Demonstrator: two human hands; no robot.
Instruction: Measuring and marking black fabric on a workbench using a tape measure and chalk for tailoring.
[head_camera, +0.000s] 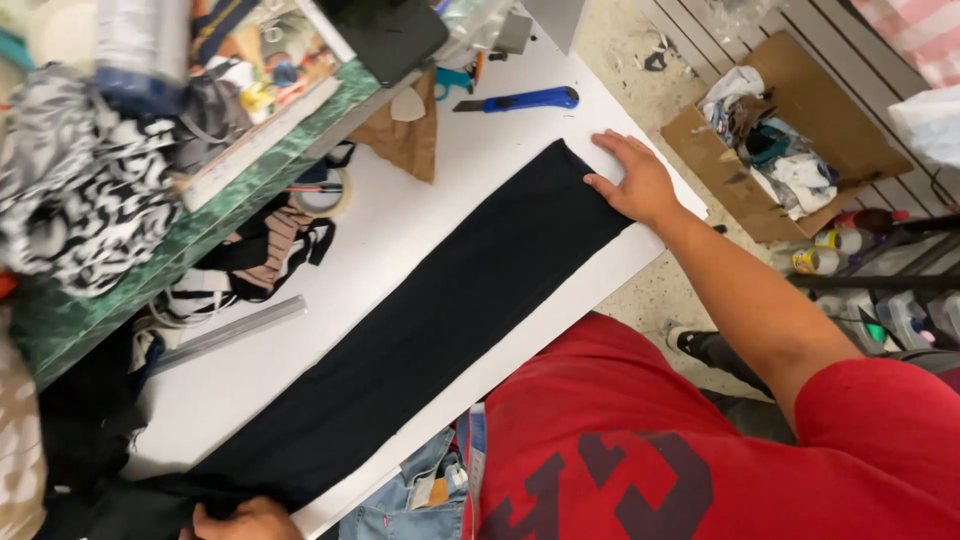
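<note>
A long strip of black fabric (440, 320) lies diagonally across the white table (400, 230). My right hand (630, 180) rests flat on its far end, fingers spread, at the table's right edge. At the bottom edge of the view my left hand (245, 520) is closed on the bunched near end of the same fabric; only its knuckles show. My red shirt fills the lower right.
A blue utility knife (520, 100) lies beyond the fabric, beside a brown paper piece (405, 135). A metal ruler (225, 335), a tape roll (322, 195) and dark straps sit left. A cluttered green counter (200, 210) borders the table. A cardboard box of rags (780, 140) and bottles (830, 250) stand on the floor.
</note>
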